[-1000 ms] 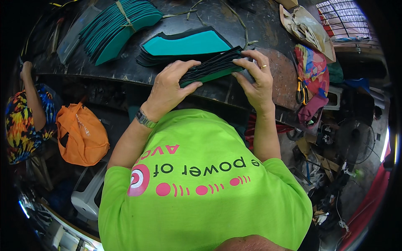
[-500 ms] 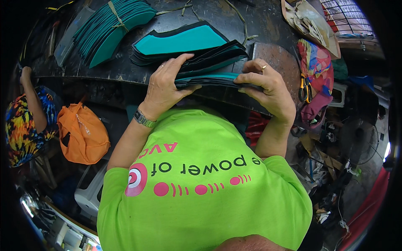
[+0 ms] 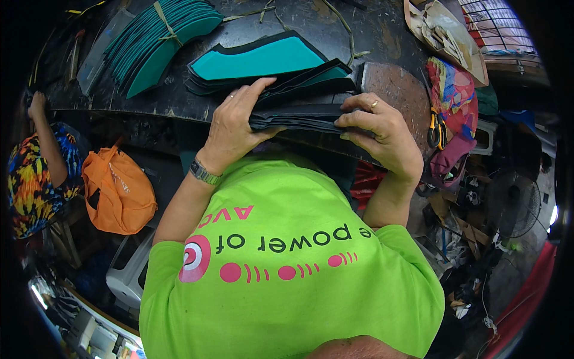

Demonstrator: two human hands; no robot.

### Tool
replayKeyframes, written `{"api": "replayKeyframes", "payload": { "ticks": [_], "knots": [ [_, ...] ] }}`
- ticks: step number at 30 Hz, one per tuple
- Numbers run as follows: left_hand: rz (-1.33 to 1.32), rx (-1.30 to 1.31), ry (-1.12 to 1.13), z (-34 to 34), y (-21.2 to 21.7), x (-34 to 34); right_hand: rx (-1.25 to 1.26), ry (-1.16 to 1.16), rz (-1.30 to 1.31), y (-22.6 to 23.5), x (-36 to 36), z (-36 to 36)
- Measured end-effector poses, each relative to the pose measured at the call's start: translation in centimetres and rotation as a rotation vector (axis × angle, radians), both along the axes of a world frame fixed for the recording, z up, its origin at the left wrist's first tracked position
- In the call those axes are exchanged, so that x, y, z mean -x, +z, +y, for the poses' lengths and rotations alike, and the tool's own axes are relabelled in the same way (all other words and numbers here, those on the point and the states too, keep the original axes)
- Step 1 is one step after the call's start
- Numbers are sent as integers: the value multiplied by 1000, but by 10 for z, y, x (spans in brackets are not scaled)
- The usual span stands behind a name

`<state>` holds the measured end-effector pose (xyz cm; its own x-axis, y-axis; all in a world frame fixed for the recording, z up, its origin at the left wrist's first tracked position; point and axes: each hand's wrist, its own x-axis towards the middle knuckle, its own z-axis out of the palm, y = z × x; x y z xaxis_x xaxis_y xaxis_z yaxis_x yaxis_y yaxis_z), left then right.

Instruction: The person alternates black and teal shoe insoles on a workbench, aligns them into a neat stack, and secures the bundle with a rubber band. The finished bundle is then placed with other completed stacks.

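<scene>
At the upper centre of the frame, the bare left hand (image 3: 232, 122), thumb and forefinger spread apart, holds one end of a thin stack of flat, dark sheets (image 3: 304, 118); the bare right hand (image 3: 383, 128), fingertips nearly together, pinches the other end. Just above, a pile of flat, curved teal-and-black pieces (image 3: 257, 60) lies on a scuffed black tabletop (image 3: 388, 36).

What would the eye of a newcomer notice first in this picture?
Probably the bright green shirt, which fills the lower middle. Just above it, the left hand and right hand hold a stack of thin dark pieces between them, at the table's near edge. Other strong colours are the tied teal bundle at upper left and the orange bag at left.
</scene>
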<state>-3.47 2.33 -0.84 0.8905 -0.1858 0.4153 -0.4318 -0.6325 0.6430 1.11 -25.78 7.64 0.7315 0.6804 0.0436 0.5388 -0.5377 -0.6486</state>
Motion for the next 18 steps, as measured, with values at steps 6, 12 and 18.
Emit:
{"api": "replayKeyframes", "payload": {
  "ticks": [6,12,18],
  "knots": [
    [-2,5,4,0,0,0,-86,-108,21,-1,3,5],
    [36,38,5,0,-1,0,-66,-62,33,-3,-1,3],
    [147,149,3,-7,6,6,-128,-113,-29,-8,-3,7]
  ]
}}
